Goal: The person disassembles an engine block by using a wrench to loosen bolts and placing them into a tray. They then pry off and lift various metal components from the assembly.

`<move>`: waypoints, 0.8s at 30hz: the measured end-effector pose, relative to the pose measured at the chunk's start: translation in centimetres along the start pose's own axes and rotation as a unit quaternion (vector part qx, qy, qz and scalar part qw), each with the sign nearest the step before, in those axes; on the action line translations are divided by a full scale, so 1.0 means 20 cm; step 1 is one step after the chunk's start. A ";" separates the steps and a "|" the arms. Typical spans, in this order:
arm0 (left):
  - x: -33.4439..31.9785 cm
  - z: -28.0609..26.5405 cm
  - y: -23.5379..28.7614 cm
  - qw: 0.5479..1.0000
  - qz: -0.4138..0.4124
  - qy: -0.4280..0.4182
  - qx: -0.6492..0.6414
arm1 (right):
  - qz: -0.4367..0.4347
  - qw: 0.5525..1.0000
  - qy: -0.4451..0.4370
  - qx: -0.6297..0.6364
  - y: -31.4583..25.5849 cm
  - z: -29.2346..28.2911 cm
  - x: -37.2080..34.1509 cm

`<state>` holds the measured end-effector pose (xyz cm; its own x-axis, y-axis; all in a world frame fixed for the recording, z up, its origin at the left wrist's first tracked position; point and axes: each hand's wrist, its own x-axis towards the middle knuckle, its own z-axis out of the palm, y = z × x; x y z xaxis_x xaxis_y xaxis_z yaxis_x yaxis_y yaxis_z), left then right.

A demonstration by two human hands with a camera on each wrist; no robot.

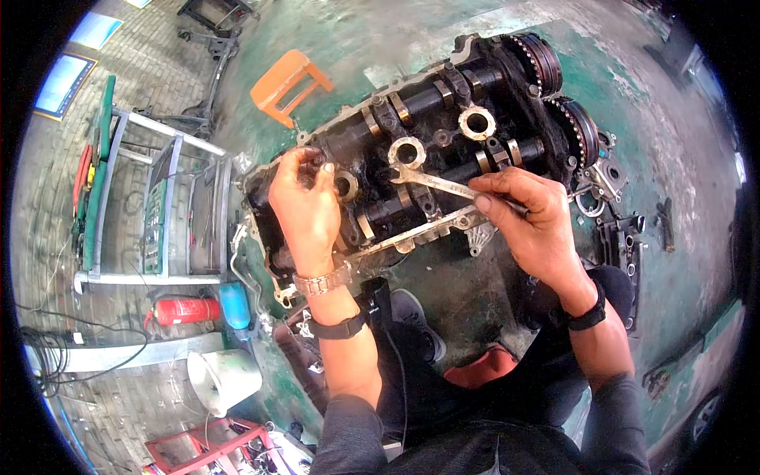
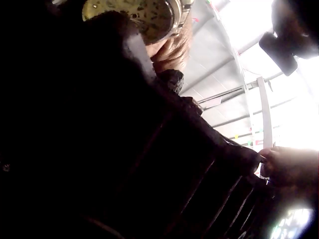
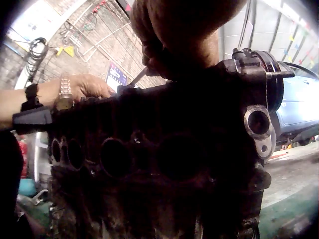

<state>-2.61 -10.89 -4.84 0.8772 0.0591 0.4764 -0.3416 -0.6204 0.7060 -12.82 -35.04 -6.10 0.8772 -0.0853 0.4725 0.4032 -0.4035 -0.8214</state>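
Observation:
An engine's top [image 1: 427, 103], with dark shafts and pale round openings, lies before the person. The right hand [image 1: 534, 226] grips a metal wrench [image 1: 443, 186] between thumb and fingers; its open-ended jaw is over the engine beside the middle opening. The left hand [image 1: 305, 210] is at the engine's left part, fingers bent and thumb raised; whether something small is pinched there cannot be told. In the right wrist view the wrench [image 3: 138, 77] slants from the right hand [image 3: 184, 35] towards the left hand [image 3: 89, 86]. The left wrist view is mostly dark.
An orange stool [image 1: 281, 83] stands beyond the engine. At the left are a metal rack [image 1: 150, 279], a red extinguisher [image 1: 186, 311] and a white bucket [image 1: 226, 380]. Loose engine parts [image 1: 621, 237] lie on the right. A blue car [image 3: 299, 94] shows behind the engine.

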 end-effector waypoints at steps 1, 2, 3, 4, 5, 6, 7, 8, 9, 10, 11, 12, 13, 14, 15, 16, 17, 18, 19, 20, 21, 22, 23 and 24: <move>0.00 0.00 0.00 0.999 -0.027 0.006 -0.021 | 0.005 1.000 0.001 0.001 0.00 0.00 0.00; 0.01 0.00 0.00 0.998 -0.053 0.011 -0.041 | 0.004 1.000 0.001 0.000 0.00 0.00 0.00; 0.01 0.00 0.02 0.998 -0.053 0.012 -0.042 | 0.007 1.000 0.001 0.001 -0.01 0.00 0.00; 0.00 0.00 0.04 0.998 -0.052 0.017 -0.021 | 0.010 1.000 0.000 0.002 -0.01 0.00 0.00; 0.00 0.00 0.06 0.998 -0.051 0.023 0.000 | 0.010 1.000 0.000 0.002 0.00 0.00 0.00; 0.00 0.00 0.07 0.998 -0.051 0.022 0.000 | 0.011 1.000 0.000 0.004 0.00 0.00 0.00; 0.00 -0.01 0.07 0.996 -0.083 0.019 -0.001 | 0.012 1.000 -0.001 0.006 0.00 0.00 0.00; 0.00 -0.01 0.08 0.993 -0.114 0.016 -0.001 | 0.013 1.000 -0.001 0.006 0.00 0.00 0.00; 0.00 0.00 0.07 0.993 -0.114 0.015 -0.001 | 0.007 1.000 -0.002 0.004 0.00 0.00 0.00; 0.00 0.00 0.06 0.996 -0.092 0.018 0.001 | 0.001 1.000 -0.003 0.003 0.00 0.00 0.00; 0.00 0.00 0.05 0.997 -0.070 0.021 0.002 | 0.002 1.000 -0.003 0.003 0.01 0.00 0.00; 0.00 0.00 0.05 0.997 -0.070 0.020 0.002 | -0.002 1.000 0.000 0.004 0.01 0.00 0.00; -0.01 0.00 0.05 0.999 -0.043 0.020 0.000 | -0.007 1.000 0.002 0.004 0.01 0.00 0.00; -0.01 0.00 0.04 1.000 -0.016 0.022 -0.002 | -0.007 1.000 0.003 0.004 0.01 0.00 0.00; 0.00 0.00 0.04 1.000 -0.016 0.022 -0.003 | 0.002 1.000 0.000 0.004 0.00 0.00 0.00; 0.00 0.00 0.03 0.999 -0.035 0.013 -0.020 | 0.011 1.000 -0.002 0.003 0.00 0.00 0.00; 0.00 0.00 0.02 0.998 -0.055 0.004 -0.038 | 0.010 1.000 -0.002 0.003 -0.01 0.00 0.00; 0.00 0.00 0.01 0.998 -0.054 0.005 -0.038 | 0.013 1.000 -0.003 0.004 -0.01 0.00 0.00; 0.01 0.00 0.00 0.999 -0.036 0.012 -0.037 | 0.016 1.000 -0.003 0.004 -0.01 0.00 0.00; 0.01 0.01 0.00 0.999 -0.018 0.018 -0.036 | 0.016 1.000 -0.003 0.004 0.00 0.00 0.01; 0.01 0.01 0.01 0.999 -0.018 0.018 -0.037 | 0.012 1.000 -0.001 0.004 0.00 0.00 0.00; 0.01 0.00 0.03 0.998 -0.052 0.016 -0.029 | 0.009 1.000 0.001 0.004 0.00 0.00 0.00; 0.01 0.00 0.04 0.996 -0.087 0.013 -0.022 | 0.009 1.000 0.001 0.004 0.00 0.00 0.00; 0.01 0.00 0.06 0.996 -0.087 0.013 -0.021 | 0.008 1.000 0.003 0.007 0.00 0.00 0.00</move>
<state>-2.85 -11.61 -3.92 0.9155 0.1831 0.3582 -0.2001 -0.5651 0.8004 -12.72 -35.06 -6.14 0.8814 -0.0976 0.4622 0.3934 -0.3901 -0.8325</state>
